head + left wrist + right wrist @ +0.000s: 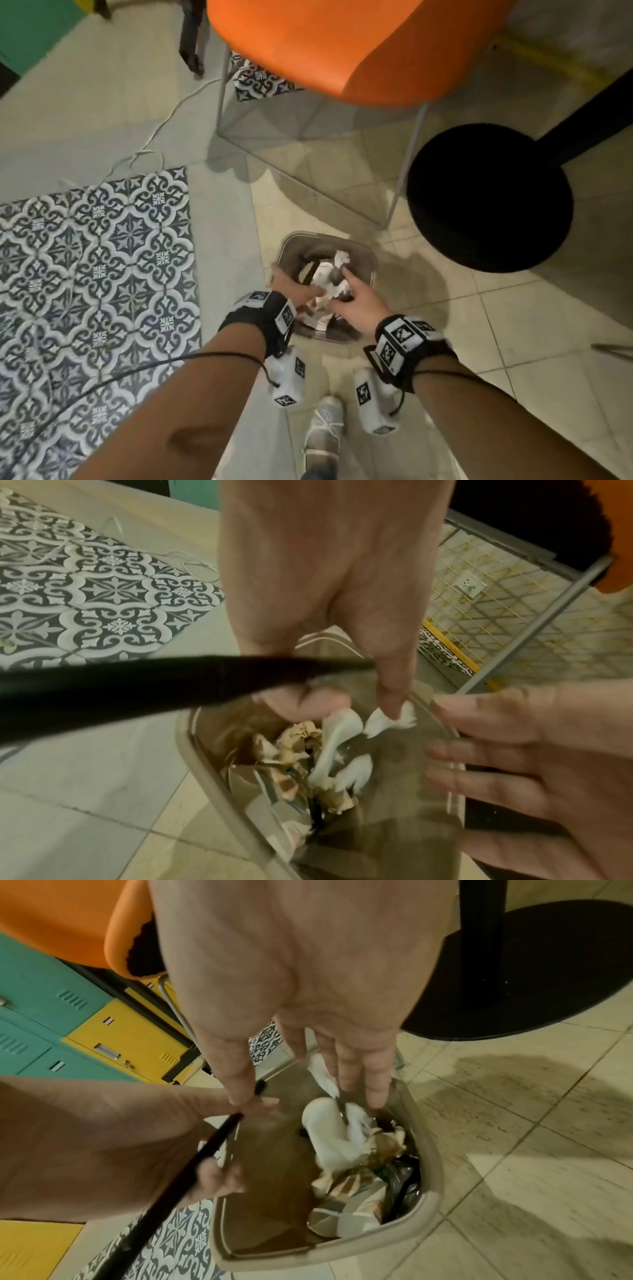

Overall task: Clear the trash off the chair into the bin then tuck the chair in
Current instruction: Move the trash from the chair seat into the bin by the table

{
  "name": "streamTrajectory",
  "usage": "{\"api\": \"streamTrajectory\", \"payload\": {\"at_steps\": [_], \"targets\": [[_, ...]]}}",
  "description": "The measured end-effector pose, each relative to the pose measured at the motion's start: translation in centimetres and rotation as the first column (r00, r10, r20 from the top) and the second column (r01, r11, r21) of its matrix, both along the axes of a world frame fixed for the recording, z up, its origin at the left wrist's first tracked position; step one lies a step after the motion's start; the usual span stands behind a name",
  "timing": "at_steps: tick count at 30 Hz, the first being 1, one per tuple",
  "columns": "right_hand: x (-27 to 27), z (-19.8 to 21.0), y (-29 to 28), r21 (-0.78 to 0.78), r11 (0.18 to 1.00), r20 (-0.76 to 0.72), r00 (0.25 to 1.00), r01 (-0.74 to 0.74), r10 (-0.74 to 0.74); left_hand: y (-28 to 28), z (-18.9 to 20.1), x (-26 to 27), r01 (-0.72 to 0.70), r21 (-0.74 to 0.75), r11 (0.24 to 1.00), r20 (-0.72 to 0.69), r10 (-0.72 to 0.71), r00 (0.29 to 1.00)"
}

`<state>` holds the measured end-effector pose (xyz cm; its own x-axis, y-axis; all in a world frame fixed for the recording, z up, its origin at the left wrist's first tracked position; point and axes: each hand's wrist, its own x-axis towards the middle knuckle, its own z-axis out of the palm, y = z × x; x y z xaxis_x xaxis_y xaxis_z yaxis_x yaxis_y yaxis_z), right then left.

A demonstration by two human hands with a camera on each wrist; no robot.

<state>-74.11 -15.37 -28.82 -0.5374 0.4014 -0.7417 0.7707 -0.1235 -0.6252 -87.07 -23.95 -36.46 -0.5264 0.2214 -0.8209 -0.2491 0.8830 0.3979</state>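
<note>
1. Closest to me, both of the person's arms reach down over the bin (371, 263), which stands on the tiled floor (496, 308) just ahead of their shoe (325, 421).
2. The left hand (291, 286) is over the near-left rim, thumb and fingers curled; a scrap of white tissue (390, 721) clings at one fingertip. Whether it is truly pinched or just falling away, I cannot tell.
3. The right hand (356, 301) hovers above the bin mouth with its fingers straight and spread, holding nothing.
4. The trash (346, 1153) is already inside the bin: crumpled white tissue on top of wrappers and paper. It looks light, soft and squashy, so I judge a loose pinch anywhere would lift it, and scraps may stick to fingers.
5. Beyond the bin stands the orange chair (329, 51); the part of its seat I can see is bare, and it is not yet tucked in.
6. The chair looks stiff and fairly light on thin metal legs (406, 164); I would take it by the seat edge or back and slide it.
7. To the right is the black round base (489, 198) of the desk.
</note>
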Motion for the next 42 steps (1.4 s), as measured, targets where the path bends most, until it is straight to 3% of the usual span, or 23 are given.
{"api": "streamTrajectory", "payload": {"at_steps": [3,5,9,14,18,23,26,29,32,34,36,39,40,42], "targets": [[1.3,0.3,0.2,-0.004,1.0,0.021,1.0,0.019,-0.019,0.7,-1.1,-0.5,0.132,-0.021,0.991,-0.04,-0.132,0.99],[2.9,1.0,0.2,-0.009,0.998,0.016,0.998,0.061,-0.061,2.0,3.4,1.1,0.223,-0.031,0.974,-0.114,-0.225,0.968],[7.9,2.7,0.8,0.01,0.987,0.011,0.987,0.161,-0.161,3.9,7.9,4.4,0.324,-0.144,0.935,-0.237,-0.35,0.906],[18.7,4.9,1.8,0.087,0.959,0.004,0.963,0.269,-0.27,6.5,12.1,12.4,0.464,-0.078,0.882,-0.377,-0.457,0.806],[30.5,7.9,2.3,0.152,0.878,-0.011,0.889,0.453,-0.457,8.1,16.0,24.8,0.661,0.082,0.746,-0.389,-0.587,0.71],[50.0,12.6,2.5,0.355,0.73,-0.101,0.801,0.583,-0.59,10.4,19.7,45.4,0.768,0.289,0.572,-0.35,-0.683,0.641],[63.0,15.2,1.9,0.571,0.607,-0.105,0.782,0.554,-0.615,11.6,21.3,58.4,0.796,0.39,0.462,-0.337,-0.733,0.591],[75.4,16.9,-0.1,0.753,0.451,-0.044,0.72,0.48,-0.693,12.2,23.1,70.2,0.793,0.46,0.399,-0.262,-0.793,0.55],[84.9,17.6,-2.6,0.782,0.449,0.111,0.613,0.432,-0.782,12.6,23.2,78.9,0.831,0.461,0.31,-0.311,-0.821,0.479],[88.7,17.6,-4.0,0.681,0.619,0.329,0.591,0.391,-0.736,13.0,22.8,82.9,0.896,0.38,0.23,-0.398,-0.834,0.382],[90.9,17.1,-4.9,0.567,0.743,0.453,0.619,0.355,-0.641,13.8,22.5,85.6,0.976,0.206,0.073,-0.504,-0.847,0.17],[91.9,16.6,-4.7,0.59,0.724,0.411,0.639,0.357,-0.65,16.0,22.0,87.9,0.962,-0.139,-0.236,-0.595,-0.757,-0.272],[92.0,16.5,-4.3,0.605,0.712,0.394,0.643,0.355,-0.656,16.7,21.6,88.3,0.924,-0.217,-0.314,-0.576,-0.724,-0.381],[91.9,16.1,-3.7,0.614,0.716,0.382,0.67,0.332,-0.637,17.8,21.1,88.9,0.871,-0.281,-0.404,-0.52,-0.699,-0.492]]}}
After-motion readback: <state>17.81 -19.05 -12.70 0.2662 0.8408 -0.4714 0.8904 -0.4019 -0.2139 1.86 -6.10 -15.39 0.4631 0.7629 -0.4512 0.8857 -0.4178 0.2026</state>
